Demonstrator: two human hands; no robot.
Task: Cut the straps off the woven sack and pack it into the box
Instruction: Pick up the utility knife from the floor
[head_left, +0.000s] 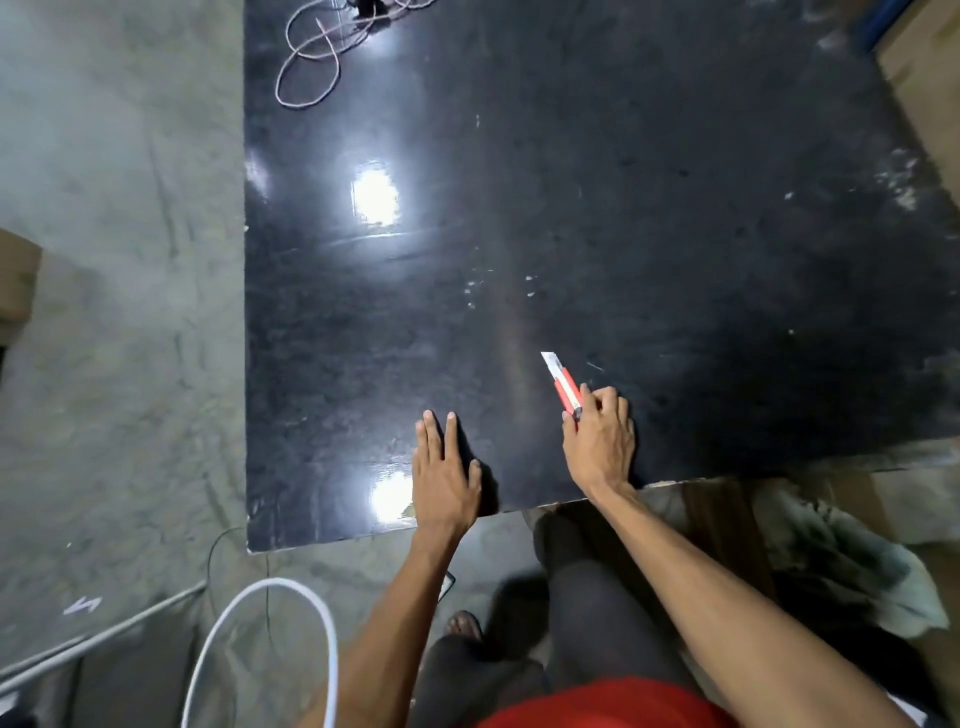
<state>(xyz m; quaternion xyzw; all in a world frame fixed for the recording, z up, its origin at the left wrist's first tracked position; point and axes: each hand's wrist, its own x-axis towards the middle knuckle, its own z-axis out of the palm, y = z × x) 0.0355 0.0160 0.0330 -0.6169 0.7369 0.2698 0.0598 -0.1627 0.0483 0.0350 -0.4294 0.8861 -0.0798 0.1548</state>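
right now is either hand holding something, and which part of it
The right hand grips a red utility knife by the rear of its handle, blade end pointing away. The left hand holds nothing, resting flat on the black table.

— Where do the hands sit?
— Both at the near edge of the tabletop. The left hand lies flat on it; the right hand is just to its right, holding a knife whose blade points away, toward the far side.
— Anything else on the tabletop?
— A rope lies at the far left corner, well apart from the hands.
— And around it?
— The floor lies left of the tabletop, with a box at the left edge of view. A hose curves on the floor near the left arm. A cloth lies at the right, below the tabletop's near edge.
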